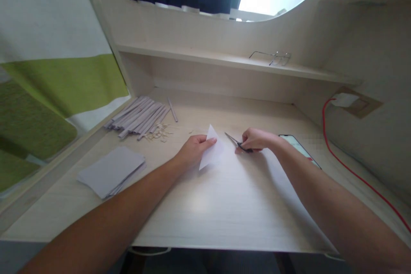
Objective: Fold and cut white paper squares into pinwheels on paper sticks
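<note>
Desk: we've got a pale wood-grain desk (199,209) with a low shelf running along the back wall, and most of the middle and front is bare, so plenty of elbow room there.
Paper sheet: a white sheet (212,153) sits mid-desk, one corner lifted up off the surface.
Left hand: our left hand (193,150) is pinching that raised corner between thumb and fingers, so it's closed on the sheet.
Right hand: our right hand (255,140) is wrapped round the handles of the scissors (238,143), blades pointing left at the sheet's edge, tips just beside it.
Paper stack: a stack of cut sheets (111,170) lies front-left, close to the desk's left edge.
Rolled strips: a bundle of paper sticks (139,116) at the back left, with little scraps (158,134) beside it.
Phone: a phone (298,147) sits right behind our right wrist, and a red cable (353,171) trails along the right side.
Glasses: a pair up on the shelf (276,58), well out of the way.
Risks: blades are near the left fingertips, so a sloppy snip could nick them, we reckon. A floppy sheet may cut crooked. A right elbow swing could bump the phone or snag the cable.
</note>
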### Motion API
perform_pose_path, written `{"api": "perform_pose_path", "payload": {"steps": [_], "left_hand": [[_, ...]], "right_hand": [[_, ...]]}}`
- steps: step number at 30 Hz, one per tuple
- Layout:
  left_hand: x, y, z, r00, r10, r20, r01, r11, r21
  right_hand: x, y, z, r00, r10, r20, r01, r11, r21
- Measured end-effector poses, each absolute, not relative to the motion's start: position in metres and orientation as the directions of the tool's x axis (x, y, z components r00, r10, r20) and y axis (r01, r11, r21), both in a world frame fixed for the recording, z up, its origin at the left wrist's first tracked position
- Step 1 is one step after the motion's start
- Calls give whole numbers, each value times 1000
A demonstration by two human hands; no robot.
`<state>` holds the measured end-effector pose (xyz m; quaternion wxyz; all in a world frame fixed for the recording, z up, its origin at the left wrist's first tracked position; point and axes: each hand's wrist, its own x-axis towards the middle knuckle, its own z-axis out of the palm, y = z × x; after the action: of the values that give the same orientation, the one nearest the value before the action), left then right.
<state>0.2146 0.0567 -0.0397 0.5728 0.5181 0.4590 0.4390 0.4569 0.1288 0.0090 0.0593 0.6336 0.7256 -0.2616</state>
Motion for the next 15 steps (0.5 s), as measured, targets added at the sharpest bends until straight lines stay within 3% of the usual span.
{"api": "perform_pose_path", "payload": {"steps": [4,9,10,12,15], "left_hand": [[215,54,-36,198,976,-85,-29,92,995],[216,48,-27,229,969,-95,-22,103,994],[217,46,-25,246,965,-94,-19,102,995],[218,43,-22,290,952,-95,-8,102,995],[220,39,-20,343,934,-95,14,96,995]], "right_hand": [[466,129,18,-259,872,-415,924,99,-368],[456,94,21,-257,955,-149,841,145,-521],[451,84,18,-283,952,-116,786,161,-597],[440,64,13,-393,910,-132,477,79,-875],[429,46,4,-471,866,-166,252,-49,-966]]}}
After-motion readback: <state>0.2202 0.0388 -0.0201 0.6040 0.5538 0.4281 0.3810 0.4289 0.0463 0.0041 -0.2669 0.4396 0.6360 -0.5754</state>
